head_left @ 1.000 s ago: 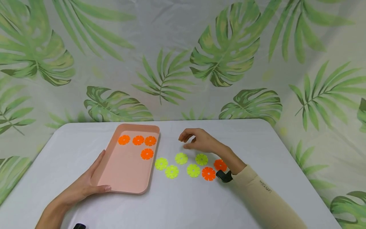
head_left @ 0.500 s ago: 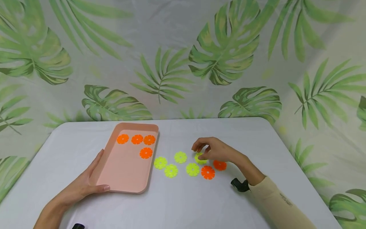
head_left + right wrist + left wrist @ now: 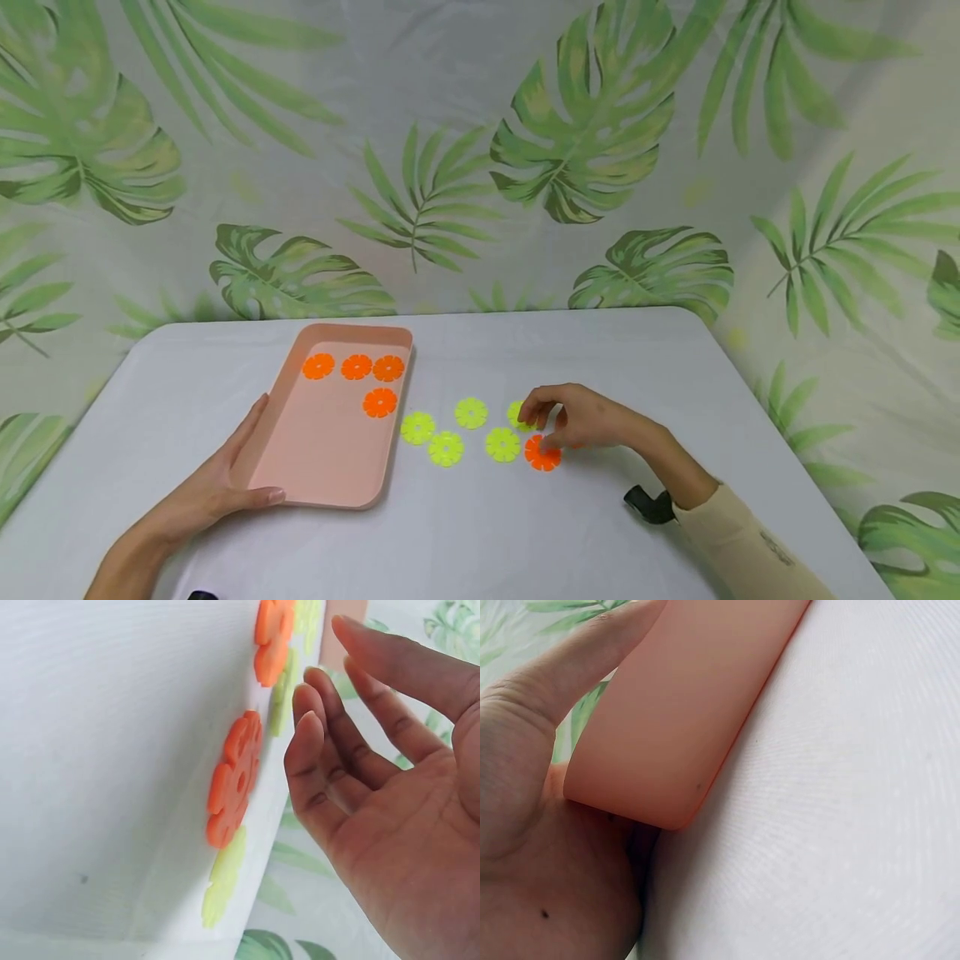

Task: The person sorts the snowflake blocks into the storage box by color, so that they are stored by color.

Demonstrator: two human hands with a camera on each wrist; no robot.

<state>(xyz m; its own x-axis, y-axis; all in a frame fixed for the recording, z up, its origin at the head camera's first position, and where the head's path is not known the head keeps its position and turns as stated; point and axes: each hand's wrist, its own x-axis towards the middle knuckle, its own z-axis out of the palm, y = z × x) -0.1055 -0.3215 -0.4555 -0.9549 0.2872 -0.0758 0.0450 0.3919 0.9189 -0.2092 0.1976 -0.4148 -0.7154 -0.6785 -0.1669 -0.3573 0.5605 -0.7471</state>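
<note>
My left hand (image 3: 198, 492) rests at the near left corner of a pink tray (image 3: 322, 458), thumb along the near edge and straight fingers along the left side. In the left wrist view, the tray's wall (image 3: 675, 712) lies against the palm. Four-plus aside, several orange notched discs (image 3: 379, 402) lie in the tray's far part. Low over the table hangs my right hand (image 3: 588, 417), fingers loosely bent and holding nothing. Beneath its thumb is an orange disc (image 3: 542, 455); another is mostly hidden by the hand. The right wrist view shows an orange disc (image 3: 236, 780) apart from the fingertips.
Several yellow-green notched discs (image 3: 471, 413) lie on the white table (image 3: 480, 533) between the tray and my right hand. One yellow-green disc (image 3: 517, 414) is partly covered by the fingers. A leaf-patterned cloth (image 3: 420, 208) stands behind the table.
My right hand has moved right and toward me, from beyond the yellow-green discs to over the orange ones. My left hand stays at the tray's corner.
</note>
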